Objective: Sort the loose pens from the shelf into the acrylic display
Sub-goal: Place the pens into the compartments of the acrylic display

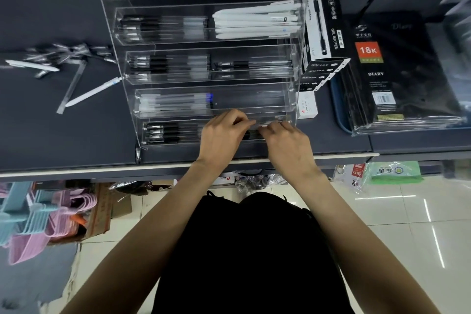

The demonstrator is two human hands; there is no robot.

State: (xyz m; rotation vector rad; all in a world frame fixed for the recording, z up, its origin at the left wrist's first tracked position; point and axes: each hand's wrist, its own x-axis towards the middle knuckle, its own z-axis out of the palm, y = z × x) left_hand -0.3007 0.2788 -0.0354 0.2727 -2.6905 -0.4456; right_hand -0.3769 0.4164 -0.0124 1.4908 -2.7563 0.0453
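at the display's (290, 76) front right slot, laying a pen (254, 132) flat, left hand (224, 135) and right hand (285, 140) both pinching it; best keeping it level, tip matching the neighbours.

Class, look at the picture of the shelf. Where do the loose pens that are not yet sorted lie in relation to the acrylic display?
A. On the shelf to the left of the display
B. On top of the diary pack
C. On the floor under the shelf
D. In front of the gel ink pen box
A: the loose pens lie scattered on the dark shelf left of the acrylic display, while both hands work at its lowest tier.
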